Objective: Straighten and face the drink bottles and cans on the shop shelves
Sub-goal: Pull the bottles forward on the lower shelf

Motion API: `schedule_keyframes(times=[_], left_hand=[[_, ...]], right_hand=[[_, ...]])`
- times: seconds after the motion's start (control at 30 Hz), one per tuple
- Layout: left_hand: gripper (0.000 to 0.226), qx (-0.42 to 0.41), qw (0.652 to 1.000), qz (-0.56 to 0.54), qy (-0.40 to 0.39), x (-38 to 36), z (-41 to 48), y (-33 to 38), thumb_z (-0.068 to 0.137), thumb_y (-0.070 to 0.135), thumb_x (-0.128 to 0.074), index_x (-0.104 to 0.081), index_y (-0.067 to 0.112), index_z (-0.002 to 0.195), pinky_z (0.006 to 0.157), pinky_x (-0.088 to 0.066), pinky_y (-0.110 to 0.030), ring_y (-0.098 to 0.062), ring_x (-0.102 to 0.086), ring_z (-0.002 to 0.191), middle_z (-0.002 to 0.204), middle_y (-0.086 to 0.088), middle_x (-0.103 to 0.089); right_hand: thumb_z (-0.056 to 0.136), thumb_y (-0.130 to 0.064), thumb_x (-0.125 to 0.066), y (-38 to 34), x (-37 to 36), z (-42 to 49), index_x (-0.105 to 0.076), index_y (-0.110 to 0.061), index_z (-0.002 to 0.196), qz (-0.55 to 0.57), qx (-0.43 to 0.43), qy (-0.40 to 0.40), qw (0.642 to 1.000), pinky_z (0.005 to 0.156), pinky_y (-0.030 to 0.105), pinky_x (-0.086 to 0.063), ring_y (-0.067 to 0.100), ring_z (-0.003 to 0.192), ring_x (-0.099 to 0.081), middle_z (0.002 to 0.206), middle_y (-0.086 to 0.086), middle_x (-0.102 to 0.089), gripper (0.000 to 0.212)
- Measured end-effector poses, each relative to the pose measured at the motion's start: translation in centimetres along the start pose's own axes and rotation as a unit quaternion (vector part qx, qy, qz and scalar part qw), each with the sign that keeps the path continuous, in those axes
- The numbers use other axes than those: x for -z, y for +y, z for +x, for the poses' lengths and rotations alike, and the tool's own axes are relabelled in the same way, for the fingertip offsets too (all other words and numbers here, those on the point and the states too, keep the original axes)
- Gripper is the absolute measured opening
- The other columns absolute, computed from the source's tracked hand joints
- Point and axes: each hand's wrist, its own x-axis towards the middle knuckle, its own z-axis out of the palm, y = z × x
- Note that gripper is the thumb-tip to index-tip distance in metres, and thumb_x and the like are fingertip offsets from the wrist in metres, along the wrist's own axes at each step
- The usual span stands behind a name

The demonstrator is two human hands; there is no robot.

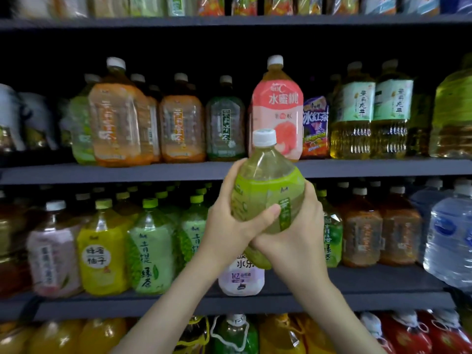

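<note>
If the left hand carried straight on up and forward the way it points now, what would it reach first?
Probably the shelf edge or the pink peach bottle standing just above. The left hand grips the green tea bottle in front of both, though depth is unclear.

Purple-labelled bottle [241,279] half hidden behind hands

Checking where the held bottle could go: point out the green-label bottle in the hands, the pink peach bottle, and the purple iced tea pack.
green-label bottle [265,185], head view, upper green label.
pink peach bottle [278,103], head view, pink label front.
purple iced tea pack [315,123], head view, printed front.
</note>
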Motion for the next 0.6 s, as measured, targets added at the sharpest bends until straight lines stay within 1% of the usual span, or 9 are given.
schedule_keyframes(times=[0.1, 0.17, 0.27, 0.33, 0.43, 0.5, 0.53, 0.57, 0.6], left_hand=[[0.079, -0.002, 1.0, 0.006, -0.007, 1.8, 0.8, 1.0, 0.073, 0.018, -0.079, -0.037, 0.028, 0.139, 0.095, -0.05, -0.042, -0.013, -0.061, 0.112, 0.122, 0.008, -0.063], [0.082, -0.005, 1.0, 0.017, -0.012, 2.8, 1.0, 1.2, 0.071, 0.021, -0.081, -0.037, 0.032, 0.139, 0.095, -0.051, -0.04, -0.01, -0.061, 0.112, 0.121, 0.011, -0.063], [0.078, -0.016, 0.999, 0.037, -0.008, 4.1, 0.9, 0.9, 0.069, 0.027, -0.08, -0.04, 0.037, 0.136, 0.093, -0.051, -0.036, -0.008, -0.061, 0.111, 0.12, 0.013, -0.063], [0.072, -0.005, 1.0, 0.012, 0.018, 4.8, 0.6, 0.3, 0.068, 0.027, -0.079, -0.045, 0.042, 0.13, 0.088, -0.052, -0.031, -0.01, -0.063, 0.108, 0.117, 0.012, -0.065], [0.065, 0.04, 0.997, -0.03, 0.057, 6.7, 0.5, -0.3, 0.065, 0.028, -0.078, -0.052, 0.051, 0.12, 0.083, -0.052, -0.024, -0.011, -0.064, 0.106, 0.114, 0.011, -0.067], [0.058, 0.08, 0.994, -0.043, 0.06, 8.6, 0.9, 0.0, 0.066, 0.025, -0.077, -0.057, 0.051, 0.114, 0.082, -0.052, -0.022, -0.011, -0.064, 0.106, 0.113, 0.011, -0.068], [0.056, 0.101, 0.992, -0.049, 0.059, 9.7, 1.1, 0.4, 0.067, 0.024, -0.076, -0.058, 0.048, 0.115, 0.081, -0.051, -0.02, -0.01, -0.064, 0.105, 0.112, 0.012, -0.068], [0.056, 0.125, 0.989, -0.06, 0.06, 10.8, 1.5, 1.0, 0.067, 0.024, -0.075, -0.057, 0.044, 0.116, 0.079, -0.051, -0.018, -0.008, -0.064, 0.105, 0.111, 0.013, -0.068], [0.057, 0.15, 0.984, -0.068, 0.065, 11.8, 1.8, 1.7, 0.067, 0.024, -0.076, -0.055, 0.04, 0.117, 0.078, -0.05, -0.017, -0.005, -0.064, 0.103, 0.109, 0.016, -0.068]], right_hand=[[0.047, -0.036, -0.078, -1.5, -1.0, 0.5, -0.033, -0.029, 0.135, 0.026, 0.003, -0.005, 1.0, 0.093, 0.04, -0.045, 0.012, 0.113, -0.04, 0.118, -0.006, -0.044, 0.099], [0.044, -0.038, -0.077, -1.8, -1.7, 0.5, -0.034, -0.031, 0.134, 0.045, -0.008, -0.015, 0.999, 0.09, 0.039, -0.047, 0.012, 0.113, -0.042, 0.118, -0.007, -0.045, 0.101], [0.038, -0.038, -0.077, -1.6, -3.0, 0.7, -0.037, -0.03, 0.132, 0.054, -0.013, -0.015, 0.998, 0.086, 0.042, -0.051, 0.016, 0.112, -0.049, 0.116, -0.005, -0.05, 0.102], [0.039, -0.042, -0.075, -1.9, -3.8, 0.7, -0.034, -0.03, 0.133, 0.021, -0.001, -0.035, 0.999, 0.087, 0.036, -0.046, 0.01, 0.109, -0.041, 0.112, -0.011, -0.044, 0.103], [0.041, -0.053, -0.077, -2.6, -4.7, 1.1, -0.027, -0.027, 0.132, -0.02, 0.035, -0.112, 0.993, 0.086, 0.025, -0.035, 0.001, 0.1, -0.033, 0.105, -0.027, -0.031, 0.107], [0.04, -0.069, -0.075, -3.6, -5.2, 1.8, -0.02, -0.041, 0.132, 0.026, 0.018, -0.188, 0.982, 0.092, 0.023, -0.037, -0.007, 0.105, -0.041, 0.114, -0.036, -0.03, 0.111], [0.045, -0.075, -0.072, -4.4, -5.6, 2.4, -0.02, -0.048, 0.131, 0.063, -0.003, -0.228, 0.972, 0.097, 0.028, -0.04, -0.006, 0.113, -0.044, 0.121, -0.032, -0.037, 0.104], [0.056, -0.074, -0.068, -5.3, -5.9, 3.0, -0.02, -0.055, 0.129, 0.095, -0.022, -0.265, 0.959, 0.098, 0.031, -0.043, -0.003, 0.117, -0.047, 0.124, -0.029, -0.043, 0.09], [0.066, -0.067, -0.065, -6.4, -6.1, 3.6, -0.02, -0.059, 0.127, 0.125, -0.042, -0.297, 0.946, 0.096, 0.03, -0.045, -0.003, 0.116, -0.05, 0.121, -0.029, -0.048, 0.076]])
